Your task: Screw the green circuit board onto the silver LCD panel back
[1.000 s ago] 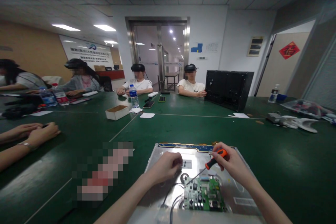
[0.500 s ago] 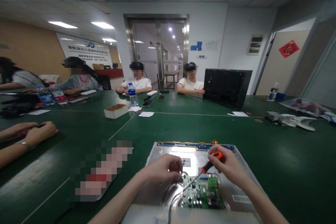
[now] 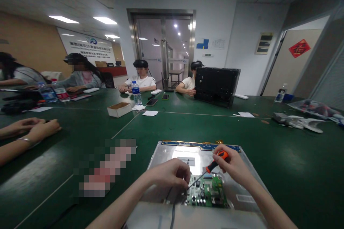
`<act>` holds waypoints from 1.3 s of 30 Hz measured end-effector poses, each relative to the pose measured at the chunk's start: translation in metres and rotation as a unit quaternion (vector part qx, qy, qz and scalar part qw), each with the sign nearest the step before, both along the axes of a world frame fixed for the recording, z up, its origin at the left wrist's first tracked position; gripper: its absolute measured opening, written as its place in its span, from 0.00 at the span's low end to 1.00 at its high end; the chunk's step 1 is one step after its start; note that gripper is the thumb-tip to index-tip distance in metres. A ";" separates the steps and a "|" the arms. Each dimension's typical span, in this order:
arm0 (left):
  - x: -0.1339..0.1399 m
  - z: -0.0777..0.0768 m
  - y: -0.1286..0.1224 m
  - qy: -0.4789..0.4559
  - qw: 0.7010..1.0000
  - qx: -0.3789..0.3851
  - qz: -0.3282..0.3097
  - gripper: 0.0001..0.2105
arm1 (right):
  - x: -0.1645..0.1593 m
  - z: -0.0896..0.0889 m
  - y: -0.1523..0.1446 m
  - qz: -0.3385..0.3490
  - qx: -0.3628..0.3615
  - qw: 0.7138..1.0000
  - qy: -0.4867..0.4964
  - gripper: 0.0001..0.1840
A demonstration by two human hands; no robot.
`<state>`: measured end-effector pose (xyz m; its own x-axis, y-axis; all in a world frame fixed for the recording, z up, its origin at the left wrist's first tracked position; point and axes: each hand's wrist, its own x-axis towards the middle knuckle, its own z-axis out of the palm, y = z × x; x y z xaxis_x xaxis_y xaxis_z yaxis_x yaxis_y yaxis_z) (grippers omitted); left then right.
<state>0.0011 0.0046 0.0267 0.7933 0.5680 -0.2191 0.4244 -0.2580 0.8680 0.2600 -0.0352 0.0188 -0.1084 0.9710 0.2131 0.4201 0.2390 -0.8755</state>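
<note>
My right hand grips an orange-and-black screwdriver by its handle. The thin shaft slants down left to the left edge of a green circuit board. My left hand is closed in a pinch beside the screwdriver's tip; what its fingers hold, if anything, is hidden. Both hands are over a silver metal-backed display panel, which carries the board and has a narrow blue board along its far edge. A dark cable runs toward me from near the left hand.
A pixelated flat item lies left of the panel. Across the green table, a person holds up a black screen housing. A small open box, a water bottle and phones stand or lie mid-table. Another person's hands are at left.
The screwdriver's tip and my left fingers are now together at the board's left edge. Across the table, the black housing has turned and shifted left.
</note>
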 end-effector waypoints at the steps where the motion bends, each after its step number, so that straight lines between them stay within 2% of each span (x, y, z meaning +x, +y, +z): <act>1: 0.000 0.000 -0.001 -0.006 1.000 -0.006 -0.001 0.03 | 0.000 0.000 0.000 0.001 -0.002 1.000 0.002 0.19; 5: 0.002 -0.005 -0.003 -0.007 0.999 -0.030 -0.009 0.03 | 0.002 0.006 -0.001 0.007 -0.013 0.999 0.049 0.23; 9: 0.001 -0.012 -0.002 0.014 0.999 -0.029 -0.027 0.04 | 0.008 0.014 -0.003 -0.015 0.002 0.996 0.086 0.25; 13: -0.001 -0.012 -0.004 0.023 0.999 -0.019 -0.045 0.04 | 0.012 0.012 0.000 -0.019 -0.003 0.997 0.070 0.25; 20: 0.005 -0.004 -0.011 0.043 0.998 0.015 -0.047 0.04 | 0.007 0.013 0.000 -0.024 0.001 0.998 0.057 0.25; 25: 0.007 -0.005 -0.013 0.042 0.998 0.021 -0.052 0.10 | 0.003 0.016 -0.003 -0.020 -0.019 0.998 0.052 0.25; 30: 0.006 -0.005 -0.012 0.029 0.996 0.047 -0.065 0.11 | 0.003 0.012 -0.001 -0.013 -0.020 0.998 0.064 0.25; 33: 0.006 -0.007 -0.012 0.012 0.996 0.067 -0.057 0.11 | 0.004 0.011 -0.001 -0.014 -0.017 0.998 0.060 0.24; 39: 0.003 -0.015 -0.004 -0.023 0.996 0.056 -0.072 0.12 | 0.005 0.010 -0.002 0.003 -0.018 0.998 0.061 0.24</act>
<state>0.0044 0.0003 0.0116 0.8757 0.4670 -0.1225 0.3367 -0.4089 0.8482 0.2652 -0.0372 0.0287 -0.0891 0.9778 0.1897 0.3089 0.2082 -0.9280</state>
